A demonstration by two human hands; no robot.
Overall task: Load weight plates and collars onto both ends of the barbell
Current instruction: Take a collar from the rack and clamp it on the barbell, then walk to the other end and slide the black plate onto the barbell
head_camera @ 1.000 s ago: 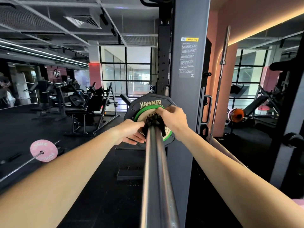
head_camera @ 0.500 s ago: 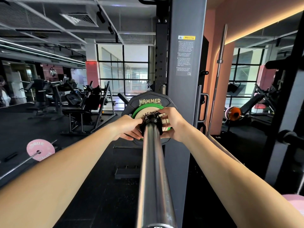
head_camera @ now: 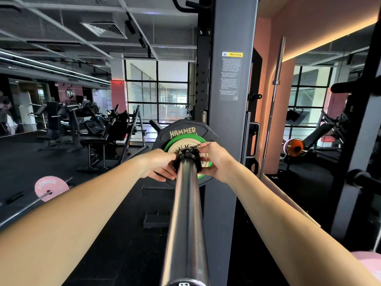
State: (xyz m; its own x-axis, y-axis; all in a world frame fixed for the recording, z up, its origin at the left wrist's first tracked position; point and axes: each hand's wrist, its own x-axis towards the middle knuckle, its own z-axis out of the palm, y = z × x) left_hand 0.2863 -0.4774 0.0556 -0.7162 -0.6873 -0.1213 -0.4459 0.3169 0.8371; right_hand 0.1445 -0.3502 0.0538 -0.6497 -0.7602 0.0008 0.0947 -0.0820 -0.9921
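Both of my hands meet at the black collar (head_camera: 188, 156) on the barbell sleeve (head_camera: 186, 213), which runs away from me toward a grey rack upright (head_camera: 231, 120). My left hand (head_camera: 159, 165) curls around the collar's left side; my right hand (head_camera: 214, 159) pinches its top right edge with fingertips. The collar sits against a small tan plate (head_camera: 185, 146), backed by a green plate (head_camera: 175, 141) and a black Hammer plate (head_camera: 181, 131). A pink Rogue plate (head_camera: 49, 187) rides another bar at left.
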